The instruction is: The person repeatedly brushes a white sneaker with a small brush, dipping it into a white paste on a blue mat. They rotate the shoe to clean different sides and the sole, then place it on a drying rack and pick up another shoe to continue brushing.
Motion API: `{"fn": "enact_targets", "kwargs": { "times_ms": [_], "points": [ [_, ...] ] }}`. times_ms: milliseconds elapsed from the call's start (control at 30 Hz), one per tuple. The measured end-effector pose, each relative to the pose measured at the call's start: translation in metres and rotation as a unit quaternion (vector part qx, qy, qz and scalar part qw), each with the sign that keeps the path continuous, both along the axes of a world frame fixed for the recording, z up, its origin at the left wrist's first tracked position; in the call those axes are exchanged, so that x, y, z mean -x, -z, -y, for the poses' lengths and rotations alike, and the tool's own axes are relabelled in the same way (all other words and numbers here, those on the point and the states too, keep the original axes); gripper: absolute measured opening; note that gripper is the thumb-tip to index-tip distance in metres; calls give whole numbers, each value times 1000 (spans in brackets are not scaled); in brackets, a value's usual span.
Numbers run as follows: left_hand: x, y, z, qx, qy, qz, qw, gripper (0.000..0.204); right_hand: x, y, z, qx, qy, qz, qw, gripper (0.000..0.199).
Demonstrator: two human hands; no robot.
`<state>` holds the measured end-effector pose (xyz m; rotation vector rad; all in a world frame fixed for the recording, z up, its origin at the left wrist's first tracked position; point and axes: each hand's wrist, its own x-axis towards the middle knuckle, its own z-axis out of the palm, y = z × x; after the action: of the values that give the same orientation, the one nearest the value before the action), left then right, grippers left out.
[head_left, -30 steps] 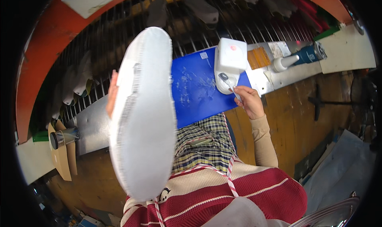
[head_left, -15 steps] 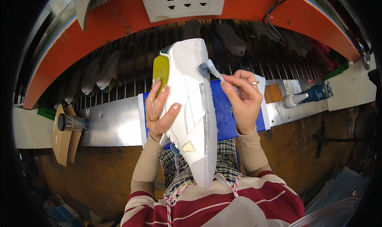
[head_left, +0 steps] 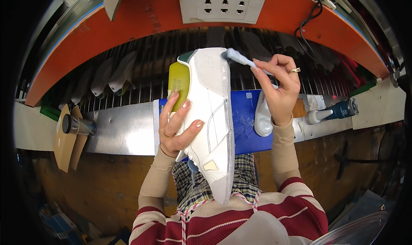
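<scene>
A white sneaker upper [head_left: 208, 116] on a yellow-green shoe last [head_left: 179, 80] is tilted lengthwise in front of me, heel away and toe toward my chest. My left hand [head_left: 179, 125] grips it along its left side, fingers spread over the upper. Between thumb and fingertips, my right hand [head_left: 281, 84] pinches the thin end of a small brush [head_left: 238, 57]. The brush's dark, blue-grey head meets the shoe's lower edge at the heel. A greyish band runs along that edge down to the toe. How the left palm bears on the shoe is hidden.
A blue board [head_left: 245, 135] lies beneath, bearing a glossy white object [head_left: 262, 122] beside my right wrist. Farther right is a dark teal bottle with white nozzle [head_left: 339, 110]. A lidded jar [head_left: 79, 125] rests in cardboard at left. Shoe parts sit on the far bar rack [head_left: 146, 60].
My right hand has moved up and right, taking the brush from the shoe's side to the heel's far end. The glossy white object has come into sight. The view has shifted slightly.
</scene>
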<state>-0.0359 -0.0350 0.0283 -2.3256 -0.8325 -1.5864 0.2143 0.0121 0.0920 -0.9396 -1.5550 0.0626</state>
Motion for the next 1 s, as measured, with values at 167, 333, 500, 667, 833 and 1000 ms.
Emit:
{"fn": "enact_targets", "kwargs": {
  "times_ms": [167,333,500,667,833,1000],
  "points": [
    [0,-2,-2,-14,-5,5,1000,48,-6,2,9,1,-43,13,999,25],
    [-1,-5,-2,-13,-13,10,1000,52,-10,6,22,30,-82,5,996,27],
    [-6,-5,-2,-1,-23,38,999,50,-5,15,27,103,-179,-105,973,20],
    [-15,-2,-8,-10,-15,61,998,44,22,39,27,205,-151,-267,929,16],
    [-12,-4,-17,-19,-32,62,997,45,17,53,76,323,-203,-334,862,14],
    [-11,-3,-21,-26,-52,51,997,50,19,56,87,257,-130,-255,923,16]
  ]
}}
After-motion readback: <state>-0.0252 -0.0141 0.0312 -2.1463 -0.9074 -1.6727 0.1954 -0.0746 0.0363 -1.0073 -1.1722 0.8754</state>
